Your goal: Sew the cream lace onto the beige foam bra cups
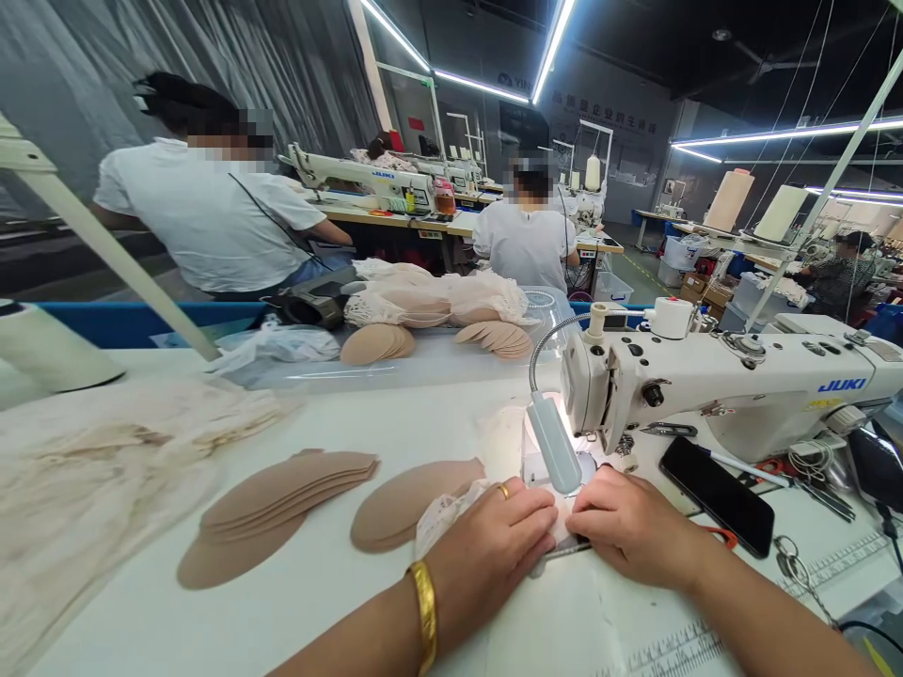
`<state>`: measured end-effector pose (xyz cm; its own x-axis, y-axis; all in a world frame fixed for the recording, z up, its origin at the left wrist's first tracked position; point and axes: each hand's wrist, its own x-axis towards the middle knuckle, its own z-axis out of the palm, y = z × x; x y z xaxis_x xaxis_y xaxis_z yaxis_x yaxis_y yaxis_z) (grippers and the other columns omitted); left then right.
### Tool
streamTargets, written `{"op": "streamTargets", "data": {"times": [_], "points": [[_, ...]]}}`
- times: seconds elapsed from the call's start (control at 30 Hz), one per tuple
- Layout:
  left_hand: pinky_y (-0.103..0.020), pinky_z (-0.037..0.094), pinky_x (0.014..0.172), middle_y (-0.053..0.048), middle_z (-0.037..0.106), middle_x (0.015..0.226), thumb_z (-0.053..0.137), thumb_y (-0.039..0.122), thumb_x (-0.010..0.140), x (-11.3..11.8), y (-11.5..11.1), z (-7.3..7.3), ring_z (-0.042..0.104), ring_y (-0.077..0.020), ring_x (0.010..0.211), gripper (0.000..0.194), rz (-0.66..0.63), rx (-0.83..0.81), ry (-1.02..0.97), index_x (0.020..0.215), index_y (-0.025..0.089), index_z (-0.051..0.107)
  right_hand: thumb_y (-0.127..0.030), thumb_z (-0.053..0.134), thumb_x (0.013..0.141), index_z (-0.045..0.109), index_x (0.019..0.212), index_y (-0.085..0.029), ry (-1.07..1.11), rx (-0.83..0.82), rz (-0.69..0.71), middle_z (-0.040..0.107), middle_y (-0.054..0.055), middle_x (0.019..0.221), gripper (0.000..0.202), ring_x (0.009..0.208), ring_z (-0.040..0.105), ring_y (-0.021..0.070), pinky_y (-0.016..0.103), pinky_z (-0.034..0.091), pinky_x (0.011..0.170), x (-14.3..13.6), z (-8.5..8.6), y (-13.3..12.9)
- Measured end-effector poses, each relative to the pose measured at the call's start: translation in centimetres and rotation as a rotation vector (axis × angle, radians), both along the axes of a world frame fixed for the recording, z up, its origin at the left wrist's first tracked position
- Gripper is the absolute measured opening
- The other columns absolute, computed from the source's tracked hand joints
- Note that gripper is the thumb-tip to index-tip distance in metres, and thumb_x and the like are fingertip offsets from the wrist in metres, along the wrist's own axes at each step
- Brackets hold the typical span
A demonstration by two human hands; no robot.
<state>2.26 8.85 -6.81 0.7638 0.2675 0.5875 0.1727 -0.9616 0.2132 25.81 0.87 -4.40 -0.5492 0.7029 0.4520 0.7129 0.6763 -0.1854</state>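
Note:
A piece of white lace fabric (438, 523) lies at the sewing machine's (762, 371) needle area, partly covered by my hands. My left hand (486, 541), with a gold ring and bangle, has its fingers closed over the lace. Opposite it, my right hand (635, 525) pinches the fabric's edge close to the needle. A small grey lamp (554, 444) on a bendy neck hides the presser foot from sight. Just left of my left hand rests a beige oval pad stack (402, 503). Further left, another beige pad stack (282, 498) is fanned out.
A black phone (718, 494), orange-handled scissors (723, 537) and keys (794, 559) lie right of my right hand. Cream fabric (105, 489) covers the table's left. Behind, a clear plastic sheet (303, 374) bears more pads and lace cups (437, 296). Co-workers (212, 216) sit ahead.

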Motion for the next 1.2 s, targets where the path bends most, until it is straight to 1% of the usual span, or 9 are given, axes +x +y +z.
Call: {"op": "streamTargets", "data": {"times": [0.17,0.33,0.43,0.57,0.63,0.8,0.9,1.03,1.2], "points": [[-0.035,0.048,0.073,-0.006,0.072,0.094,0.037,0.019,0.113,0.1,0.3,0.2,0.057,-0.0225,0.080,0.031,-0.028,0.007,-0.027,0.107,0.020,0.068,-0.002,0.050,0.094,0.066,0.093,-0.023,-0.013,0.008,-0.022,0.071,0.003,0.092,0.026,0.085,0.057,0.0202,0.030,0.046,0.071,0.0,-0.1,0.1],[-0.036,0.052,0.076,-0.008,0.072,0.094,0.041,0.021,0.112,0.3,1.8,1.4,0.062,-0.0245,0.085,0.032,-0.073,-0.014,0.115,0.104,0.019,0.071,0.000,0.052,0.090,0.064,0.094,-0.024,-0.038,0.008,-0.069,0.072,0.003,0.096,0.027,0.089,0.058,0.0205,0.030,0.043,0.070,0.1,-0.5,0.4],[-0.037,0.055,0.081,-0.009,0.075,0.098,0.038,0.026,0.113,0.7,3.3,1.9,0.064,-0.0247,0.088,0.037,-0.126,-0.029,0.139,0.106,0.019,0.074,0.001,0.053,0.090,0.063,0.093,-0.023,-0.051,-0.018,-0.109,0.071,0.003,0.093,0.027,0.088,0.058,0.0207,0.030,0.040,0.067,0.1,-0.6,0.5],[-0.040,0.058,0.095,-0.009,0.077,0.106,0.034,0.031,0.113,1.4,5.1,1.6,0.068,-0.0249,0.095,0.041,-0.224,-0.022,0.101,0.114,0.022,0.074,0.001,0.053,0.089,0.062,0.091,-0.023,-0.052,-0.018,-0.152,0.069,0.002,0.088,0.026,0.083,0.056,0.0209,0.030,0.039,0.065,-0.1,-0.7,0.7],[-0.040,0.058,0.096,-0.009,0.078,0.106,0.034,0.031,0.113,1.7,5.6,1.5,0.069,-0.0250,0.096,0.041,-0.241,-0.013,0.076,0.113,0.022,0.073,0.002,0.054,0.087,0.062,0.091,-0.023,-0.054,-0.008,-0.161,0.070,0.002,0.090,0.026,0.083,0.055,0.0212,0.031,0.040,0.067,0.0,-0.8,0.9],[-0.037,0.059,0.095,-0.008,0.079,0.103,0.031,0.031,0.115,2.0,5.6,2.0,0.071,-0.0230,0.094,0.044,-0.243,-0.002,0.046,0.107,0.022,0.073,0.002,0.057,0.084,0.064,0.098,-0.023,-0.060,-0.002,-0.190,0.072,0.003,0.099,0.030,0.083,0.056,0.0214,0.032,0.043,0.073,0.2,-1.3,1.0],[-0.036,0.058,0.098,-0.008,0.079,0.106,0.031,0.032,0.116,1.9,5.3,2.5,0.072,-0.0226,0.097,0.045,-0.246,-0.029,0.063,0.111,0.022,0.074,0.002,0.058,0.086,0.066,0.103,-0.024,-0.064,-0.020,-0.207,0.073,0.004,0.102,0.032,0.086,0.058,0.0220,0.032,0.044,0.075,0.2,-1.4,1.0],[-0.035,0.057,0.101,-0.008,0.080,0.112,0.037,0.029,0.115,1.7,5.0,3.0,0.073,-0.0229,0.102,0.037,-0.229,-0.058,0.089,0.120,0.023,0.073,0.002,0.058,0.084,0.067,0.103,-0.023,-0.063,-0.010,-0.218,0.073,0.004,0.103,0.033,0.085,0.058,0.0225,0.033,0.044,0.075,0.2,-1.5,1.0],[-0.034,0.057,0.099,-0.007,0.080,0.111,0.037,0.030,0.115,1.7,5.3,3.1,0.072,-0.0227,0.100,0.036,-0.226,-0.002,0.102,0.121,0.024,0.072,0.002,0.057,0.084,0.066,0.098,-0.023,-0.063,0.000,-0.234,0.073,0.004,0.103,0.029,0.084,0.056,0.0221,0.033,0.042,0.073,0.1,-1.7,1.0]]}}
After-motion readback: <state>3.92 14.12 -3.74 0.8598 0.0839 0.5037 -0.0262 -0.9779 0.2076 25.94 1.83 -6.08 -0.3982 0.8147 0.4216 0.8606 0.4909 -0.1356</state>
